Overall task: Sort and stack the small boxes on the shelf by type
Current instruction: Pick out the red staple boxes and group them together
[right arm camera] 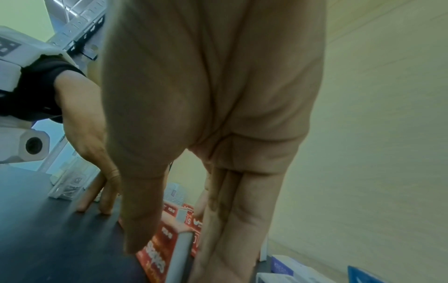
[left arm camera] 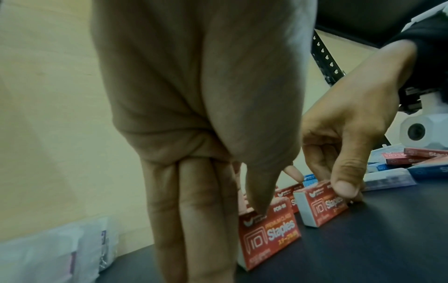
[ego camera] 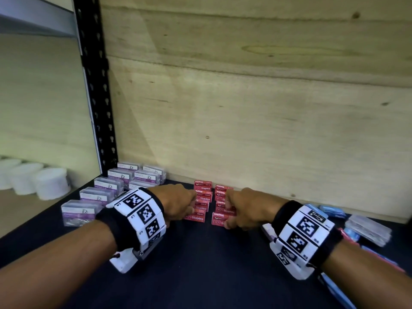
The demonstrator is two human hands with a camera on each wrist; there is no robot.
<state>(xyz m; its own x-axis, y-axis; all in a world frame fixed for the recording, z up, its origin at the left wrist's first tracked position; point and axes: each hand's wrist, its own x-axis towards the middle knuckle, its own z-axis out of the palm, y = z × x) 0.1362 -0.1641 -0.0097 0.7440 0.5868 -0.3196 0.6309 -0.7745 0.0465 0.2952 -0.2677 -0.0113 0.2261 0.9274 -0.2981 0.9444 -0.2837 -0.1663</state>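
Your fingers [left arm camera: 206,210] of both hands pinch the two red staple-box rows [ego camera: 201,198] by the shelf's [ego camera: 200,264] back wall; squeezing unevenly could, I judge, skew or topple them.

The back of the shelf was a big sheet of pale plywood [ego camera: 256,97], with knots and long grain lines running across it. The shelf surface [ego camera: 200,275] itself was dark, nearly black, and matte. On the left stood a black metal upright [ego camera: 93,85] punched with keyhole slots all the way down. Past that post there was another bay with the same pale wood at the back, a grey shelf edge [ego camera: 38,21] up top, and a few white round containers [ego camera: 33,181] sitting in a row on a lighter board. The light was soft and a bit yellowish, throwing a slanted shadow from the post onto the plywood.
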